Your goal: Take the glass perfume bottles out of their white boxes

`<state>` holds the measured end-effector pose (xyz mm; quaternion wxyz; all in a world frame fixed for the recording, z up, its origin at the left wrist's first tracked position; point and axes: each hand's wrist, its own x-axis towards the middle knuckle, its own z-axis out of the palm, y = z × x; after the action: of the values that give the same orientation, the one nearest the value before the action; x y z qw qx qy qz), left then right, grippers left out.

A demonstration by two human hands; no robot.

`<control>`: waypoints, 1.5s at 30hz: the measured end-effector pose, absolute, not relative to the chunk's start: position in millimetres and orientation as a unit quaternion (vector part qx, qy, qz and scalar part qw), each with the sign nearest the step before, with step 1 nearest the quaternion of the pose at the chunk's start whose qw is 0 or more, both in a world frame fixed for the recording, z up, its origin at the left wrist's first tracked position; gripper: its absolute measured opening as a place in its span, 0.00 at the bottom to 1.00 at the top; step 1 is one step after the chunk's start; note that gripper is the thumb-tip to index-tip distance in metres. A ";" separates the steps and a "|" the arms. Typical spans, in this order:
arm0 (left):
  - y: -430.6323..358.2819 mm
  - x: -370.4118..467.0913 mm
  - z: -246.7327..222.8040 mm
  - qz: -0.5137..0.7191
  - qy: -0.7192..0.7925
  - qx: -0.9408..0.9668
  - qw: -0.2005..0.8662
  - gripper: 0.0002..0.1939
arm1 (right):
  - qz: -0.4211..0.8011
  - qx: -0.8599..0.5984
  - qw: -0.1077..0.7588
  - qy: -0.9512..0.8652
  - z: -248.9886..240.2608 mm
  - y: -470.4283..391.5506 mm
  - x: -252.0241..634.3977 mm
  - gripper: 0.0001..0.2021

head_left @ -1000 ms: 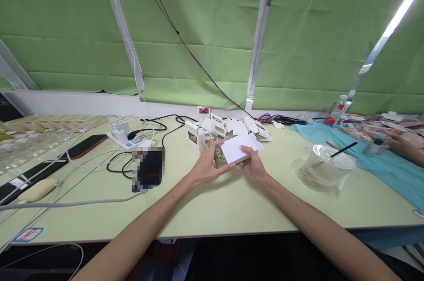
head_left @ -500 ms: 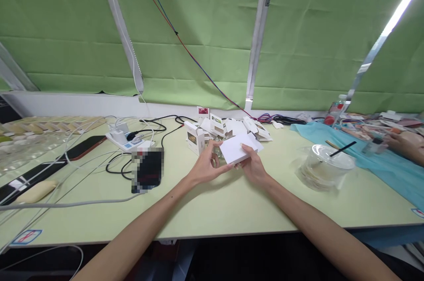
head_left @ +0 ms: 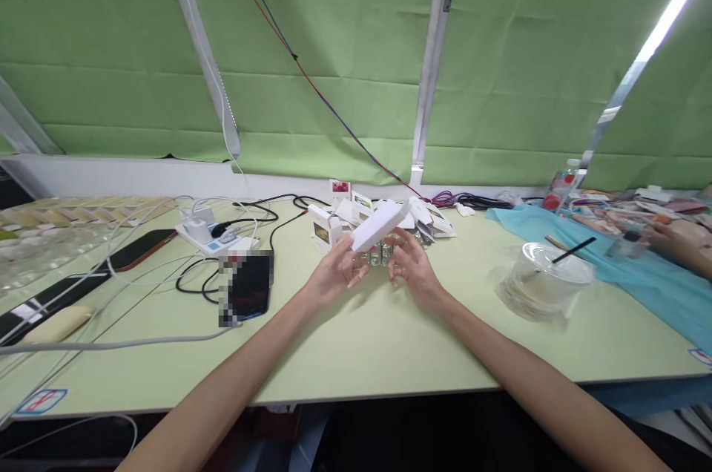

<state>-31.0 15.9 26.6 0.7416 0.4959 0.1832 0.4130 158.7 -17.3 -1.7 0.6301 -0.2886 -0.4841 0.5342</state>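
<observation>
A white box (head_left: 379, 227) is tilted up above the table's middle, its narrow side facing me. My left hand (head_left: 337, 269) grips its lower left end. At its right end is my right hand (head_left: 411, 264), fingers curled, with the thumb and a fingertip near the box's edge; whether they press on it is hard to tell. Small clear glass bottles (head_left: 376, 255) stand just behind and between my hands. Past them lies a pile of white cartons (head_left: 440, 221), and one carton with a picture (head_left: 322, 231) stands upright at the left.
A phone (head_left: 251, 285) and a power strip (head_left: 218, 238) with cables are to the left. On the right are a lidded plastic cup (head_left: 548, 279) with a black straw and a blue cloth (head_left: 612, 264). Another person's hand (head_left: 676, 238) is at the far right.
The white box has turned from showing its broad face to showing a narrow side, and has moved slightly left. My right hand's fingers have loosened and spread below its right end.
</observation>
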 end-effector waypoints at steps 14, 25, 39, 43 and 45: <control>18.4 -35.2 23.4 0.287 0.133 0.427 0.847 0.32 | 0.438 -0.310 0.660 -0.526 3.3 -16.8 160.2 0.25; 20.3 -35.5 24.5 0.277 0.150 0.403 0.859 0.32 | 0.413 -0.319 0.669 -0.530 3.7 -17.4 160.6 0.22; 16.6 -32.3 26.6 0.287 0.182 0.481 0.808 0.39 | 0.389 -0.356 0.681 -0.508 5.6 -18.3 159.3 0.23; 16.5 -28.2 24.3 0.283 0.207 0.540 0.765 0.42 | 0.383 -0.369 0.687 -0.495 8.3 -20.3 159.3 0.25; 18.2 -26.8 22.5 0.304 0.229 0.561 0.735 0.40 | 0.378 -0.369 0.694 -0.489 7.7 -20.0 160.2 0.25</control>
<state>-26.8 18.2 22.5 0.7348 0.5613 0.2295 0.3039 160.2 -20.0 7.7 0.6942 -0.3688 -0.4889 0.3782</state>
